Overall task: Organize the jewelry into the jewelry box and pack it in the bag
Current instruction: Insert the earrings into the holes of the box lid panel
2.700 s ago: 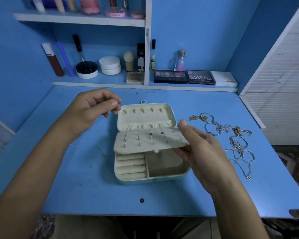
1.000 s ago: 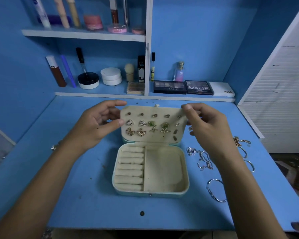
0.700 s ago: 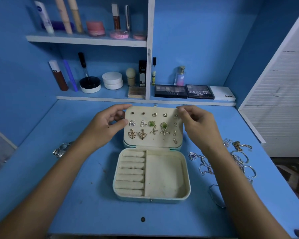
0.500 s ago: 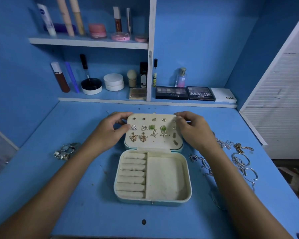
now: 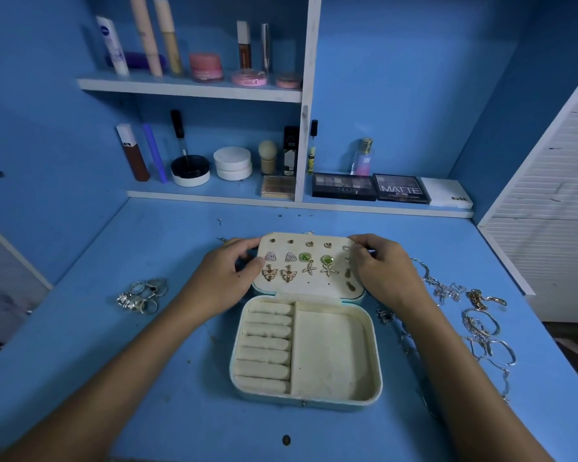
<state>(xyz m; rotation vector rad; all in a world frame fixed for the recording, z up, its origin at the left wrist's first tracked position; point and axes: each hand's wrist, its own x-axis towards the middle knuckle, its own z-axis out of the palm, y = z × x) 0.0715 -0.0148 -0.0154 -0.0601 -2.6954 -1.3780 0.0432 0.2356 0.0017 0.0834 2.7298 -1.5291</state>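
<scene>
A pale teal jewelry box (image 5: pixel 376 358) lies open on the blue desk, with cream ring rolls on the left and one bare compartment on the right. Its cream earring panel (image 5: pixel 309 288) lies flat over the lid, studded with several earrings. My left hand (image 5: pixel 226 278) grips the panel's left edge. On the opposite edge, my right hand (image 5: pixel 379 271) grips the panel. A heap of rings (image 5: pixel 142 296) lies to the left. Chains and bangles (image 5: pixel 477 325) are spread out on the right. No bag is in view.
Behind the desk, shelves carry cosmetics, among them eyeshadow palettes (image 5: pixel 369 187), white jars (image 5: pixel 232 163) and tubes (image 5: pixel 146 35). A white louvred door (image 5: pixel 554 201) stands at the right. The blue desk (image 5: pixel 167 388) ends just below the box.
The earring panel has been flipped up out of the box and laid back flat on the lid, earrings facing up. Both hands followed it down and back. The view has tilted up.
</scene>
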